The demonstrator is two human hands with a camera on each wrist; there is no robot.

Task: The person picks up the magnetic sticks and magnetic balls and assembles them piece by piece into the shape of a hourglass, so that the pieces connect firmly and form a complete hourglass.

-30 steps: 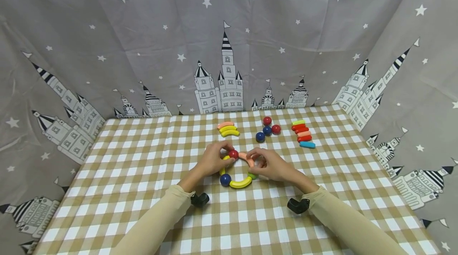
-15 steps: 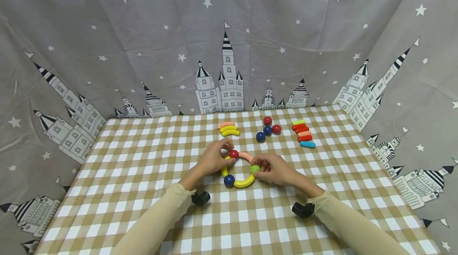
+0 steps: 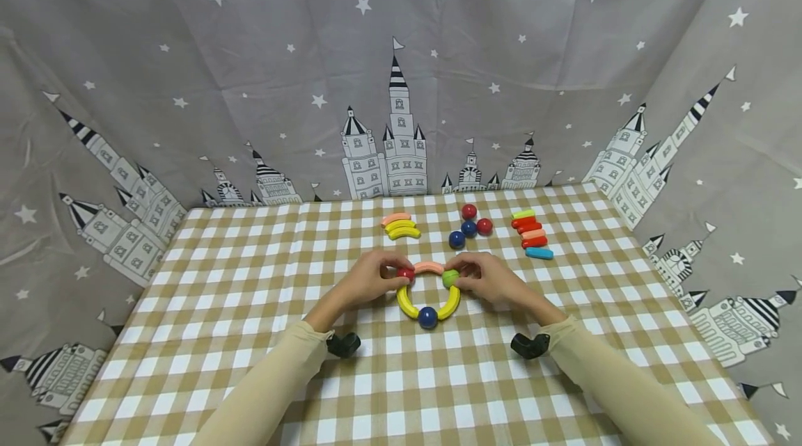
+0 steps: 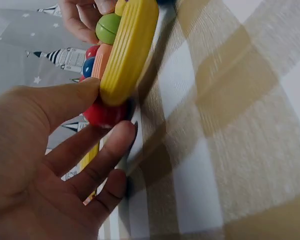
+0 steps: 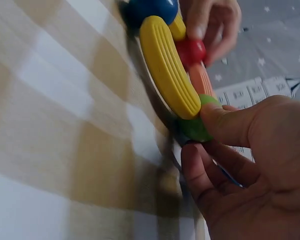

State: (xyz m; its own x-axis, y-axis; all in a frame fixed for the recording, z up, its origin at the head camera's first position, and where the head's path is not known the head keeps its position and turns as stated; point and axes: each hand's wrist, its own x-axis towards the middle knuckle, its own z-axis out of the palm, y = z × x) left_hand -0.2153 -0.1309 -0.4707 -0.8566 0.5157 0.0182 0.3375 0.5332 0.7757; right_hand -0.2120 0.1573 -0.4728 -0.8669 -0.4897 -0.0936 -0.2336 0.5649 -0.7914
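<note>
A ring of balls and curved rods lies between my hands in the head view. My left hand (image 3: 371,276) pinches the red ball (image 3: 406,273) at its upper left. At the upper right, the green ball (image 3: 450,278) is pinched by my right hand (image 3: 487,279). A curved peach rod (image 3: 429,267) bridges these two balls. Two curved yellow rods (image 3: 407,301) run down to a blue ball (image 3: 428,317) at the ring's near side. The left wrist view has a ribbed yellow rod (image 4: 132,50) beside the thumb; the right wrist view shows the other yellow rod (image 5: 170,70).
Behind the ring lie curved rods (image 3: 403,232) in peach and yellow. Loose red and blue balls (image 3: 457,239) sit to their right. Several short straight rods (image 3: 533,241) form a column farther right. A grey castle-print curtain (image 3: 532,49) hangs behind the checked tablecloth (image 3: 250,279).
The ring has turned, bringing the blue ball to the near middle and the green ball up to the right. My right hand shifted from the peach rod to the green ball.
</note>
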